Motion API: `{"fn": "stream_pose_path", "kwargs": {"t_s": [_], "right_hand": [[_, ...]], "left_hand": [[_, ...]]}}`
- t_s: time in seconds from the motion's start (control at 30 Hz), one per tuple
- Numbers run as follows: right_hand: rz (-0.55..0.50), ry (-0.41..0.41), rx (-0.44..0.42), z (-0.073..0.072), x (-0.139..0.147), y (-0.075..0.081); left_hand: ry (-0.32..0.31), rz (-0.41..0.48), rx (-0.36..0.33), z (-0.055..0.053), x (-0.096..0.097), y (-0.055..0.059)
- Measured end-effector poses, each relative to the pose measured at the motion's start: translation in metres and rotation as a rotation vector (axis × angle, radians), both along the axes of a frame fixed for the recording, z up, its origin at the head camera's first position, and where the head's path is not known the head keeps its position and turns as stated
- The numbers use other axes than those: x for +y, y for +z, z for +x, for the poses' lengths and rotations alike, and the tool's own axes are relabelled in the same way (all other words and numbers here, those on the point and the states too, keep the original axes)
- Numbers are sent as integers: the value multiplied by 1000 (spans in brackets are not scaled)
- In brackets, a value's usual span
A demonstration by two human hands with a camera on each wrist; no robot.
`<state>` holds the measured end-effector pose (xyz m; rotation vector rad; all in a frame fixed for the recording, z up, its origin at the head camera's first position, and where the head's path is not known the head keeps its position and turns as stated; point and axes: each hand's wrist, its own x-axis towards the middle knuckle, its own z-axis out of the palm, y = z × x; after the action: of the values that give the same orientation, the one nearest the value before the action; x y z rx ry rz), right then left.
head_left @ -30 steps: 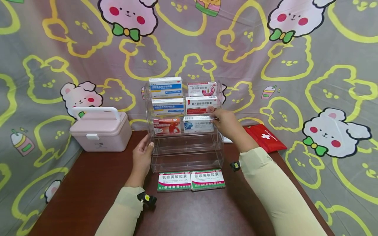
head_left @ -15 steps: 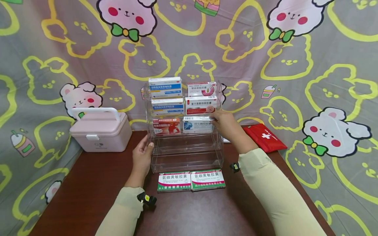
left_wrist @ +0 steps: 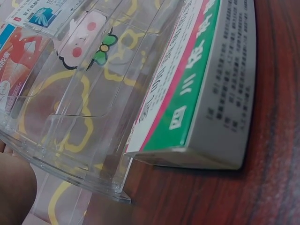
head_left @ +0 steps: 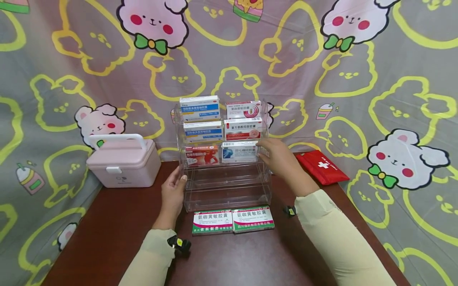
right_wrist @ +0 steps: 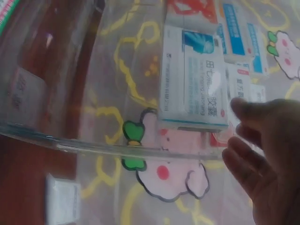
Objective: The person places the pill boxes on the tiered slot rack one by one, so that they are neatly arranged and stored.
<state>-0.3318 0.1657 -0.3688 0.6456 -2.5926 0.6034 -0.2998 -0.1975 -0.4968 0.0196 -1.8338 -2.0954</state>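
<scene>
A clear tiered display rack (head_left: 229, 176) stands on the table with medicine boxes on its upper three tiers. My left hand (head_left: 172, 200) holds the rack's left side, thumb at the front edge. On the third tier a white medicine box with a blue head picture (head_left: 240, 154) sits beside a red-orange box (head_left: 201, 156). My right hand (head_left: 280, 161) is by the white box's right end, fingers loosely bent; the right wrist view shows a gap between these fingers (right_wrist: 239, 152) and the box. Higher up are blue-and-white boxes (head_left: 198, 109) and red-and-white boxes (head_left: 242, 130).
Two green-and-white medicine boxes (head_left: 212, 223) lie side by side before the rack, whose two lower tiers are bare. A pink handled case (head_left: 123, 165) stands at the back left. A red first aid pouch (head_left: 322, 169) lies at the back right, before a patterned cloth.
My right hand has let go of the white medicine box and drawn slightly right, its fingers loosening. The left hand stays at the rack's side. The head view has shifted a little.
</scene>
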Motion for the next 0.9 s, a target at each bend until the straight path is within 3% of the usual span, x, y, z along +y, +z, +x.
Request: {"fn": "stream_pose_path", "kwargs": {"t_s": [0.13, 0.23, 0.33, 0.43, 0.57, 0.77, 0.9], "right_hand": [[-168, 22, -66, 22, 8, -18], [-314, 96, -194, 43, 16, -37], [-373, 187, -324, 62, 26, -59], [-318, 245, -393, 78, 39, -80], [-164, 230, -390, 92, 56, -102], [-62, 206, -337, 96, 71, -127], [-3, 221, -339, 96, 71, -136]], "left_hand": [[6, 10, 27, -2, -1, -1], [7, 7, 27, -2, -1, -1], [2, 15, 19, -1, 1, 0], [0, 25, 14, 0, 3, 0], [3, 26, 13, -1, 4, -1], [2, 14, 18, 0, 1, -2], [-7, 16, 15, 0, 1, -1]]}}
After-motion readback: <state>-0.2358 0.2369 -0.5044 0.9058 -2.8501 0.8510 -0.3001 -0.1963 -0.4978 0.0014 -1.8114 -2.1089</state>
